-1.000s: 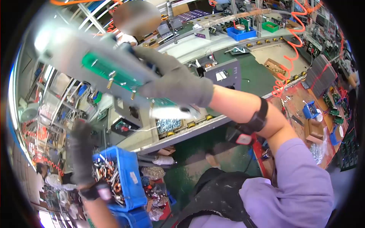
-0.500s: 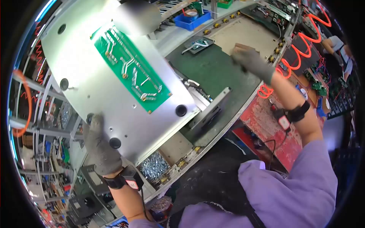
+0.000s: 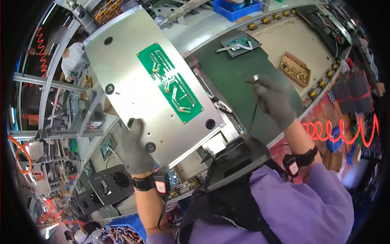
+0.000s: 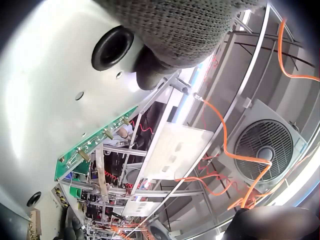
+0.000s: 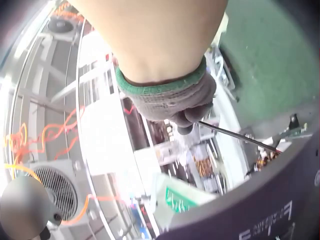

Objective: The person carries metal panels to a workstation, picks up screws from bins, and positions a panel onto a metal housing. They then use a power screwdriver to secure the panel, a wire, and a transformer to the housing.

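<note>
A silver metal housing (image 3: 118,65) with round black rubber feet lies tilted at the centre of the head view. A green circuit board (image 3: 191,106) shows in its surface. My gloved left hand (image 3: 136,148) grips its near left edge, thumb on top by a rubber foot. A dark front panel (image 3: 227,168) leans at the housing's near right edge. My gloved right hand (image 3: 276,99), to the right over the green mat, pinches a thin black cable (image 5: 240,136) that runs to that panel. A small silver tip (image 3: 256,77) sticks out at its fingers.
On the green mat (image 3: 239,85) lies a small dark tray (image 3: 239,44) with a board and white ribbon cable. A cardboard box (image 3: 295,69) of brass parts stands at the right. A blue bin (image 3: 235,10) is behind. A coiled orange hose (image 3: 345,132) hangs at the right.
My right hand has left the housing, moved right and taken the black cable. My left hand has come up to grip the housing's edge. The dark panel has swung toward my body.
</note>
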Available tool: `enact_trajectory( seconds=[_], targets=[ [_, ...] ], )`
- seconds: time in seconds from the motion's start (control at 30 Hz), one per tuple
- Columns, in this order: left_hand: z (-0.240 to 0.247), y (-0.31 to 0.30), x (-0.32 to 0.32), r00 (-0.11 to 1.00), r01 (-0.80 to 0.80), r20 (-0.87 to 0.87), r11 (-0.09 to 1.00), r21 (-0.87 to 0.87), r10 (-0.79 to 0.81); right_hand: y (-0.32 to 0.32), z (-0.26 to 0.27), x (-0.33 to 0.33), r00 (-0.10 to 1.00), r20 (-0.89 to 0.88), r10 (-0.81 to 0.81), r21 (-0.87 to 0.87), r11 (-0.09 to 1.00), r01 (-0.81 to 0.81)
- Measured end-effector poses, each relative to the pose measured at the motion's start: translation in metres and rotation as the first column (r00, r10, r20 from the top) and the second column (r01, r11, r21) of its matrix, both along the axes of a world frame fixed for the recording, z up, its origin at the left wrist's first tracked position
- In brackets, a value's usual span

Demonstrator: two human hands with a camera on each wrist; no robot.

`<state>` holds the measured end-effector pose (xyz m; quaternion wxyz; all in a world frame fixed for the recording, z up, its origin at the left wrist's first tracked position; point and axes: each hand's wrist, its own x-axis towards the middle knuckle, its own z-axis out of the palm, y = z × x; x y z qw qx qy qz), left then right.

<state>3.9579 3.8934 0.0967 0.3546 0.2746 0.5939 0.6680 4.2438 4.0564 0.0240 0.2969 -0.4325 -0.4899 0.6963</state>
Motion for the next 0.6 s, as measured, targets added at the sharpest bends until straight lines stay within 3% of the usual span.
enact_trajectory(
  seconds=[0.07,0.1,0.13,0.17,0.27,0.3,0.33,0.4,0.53,0.6],
  targets=[
    [-0.016,0.000,-0.002,0.999,0.032,0.011,0.999,-0.007,-0.032,-0.010,-0.040,-0.014,0.996,0.084,-0.022,0.309,0.951,-0.005],
    [-0.023,0.001,-0.001,0.999,0.025,0.027,0.999,-0.029,-0.024,-0.013,-0.046,-0.017,0.996,0.093,-0.012,0.298,0.954,-0.016],
    [-0.027,0.002,0.001,0.999,0.017,0.043,0.999,-0.051,-0.015,-0.015,-0.051,-0.020,0.965,0.140,0.220,0.162,0.957,-0.241],
    [-0.028,0.004,0.001,0.993,0.070,0.099,0.998,0.006,-0.071,-0.018,-0.054,-0.024,0.885,0.150,0.441,0.022,0.894,-0.448],
    [-0.034,0.002,0.007,0.985,0.037,0.170,0.999,-0.024,-0.033,-0.030,-0.035,-0.034,0.824,0.094,0.559,-0.088,0.829,-0.553],
    [-0.036,0.004,0.011,0.985,0.036,0.170,0.999,-0.024,-0.031,-0.032,-0.043,-0.036,0.826,0.030,0.563,0.032,0.825,-0.564],
    [-0.038,0.006,0.015,0.985,0.007,0.174,1.000,-0.015,-0.004,-0.033,-0.044,-0.032,0.825,0.030,0.565,0.032,0.824,-0.565],
    [-0.041,0.005,0.019,0.984,-0.024,0.179,1.000,-0.007,0.025,-0.033,-0.035,-0.025,0.864,-0.145,0.483,-0.202,0.840,-0.504],
    [-0.044,-0.002,0.025,0.966,-0.027,0.258,1.000,0.013,0.023,-0.038,-0.042,-0.021,0.836,-0.168,0.523,-0.128,0.829,-0.544],
    [-0.051,-0.009,0.023,0.951,-0.026,0.308,0.999,0.031,0.015,-0.048,-0.044,-0.026,0.912,-0.137,0.387,-0.096,0.911,-0.401]
  ],
)
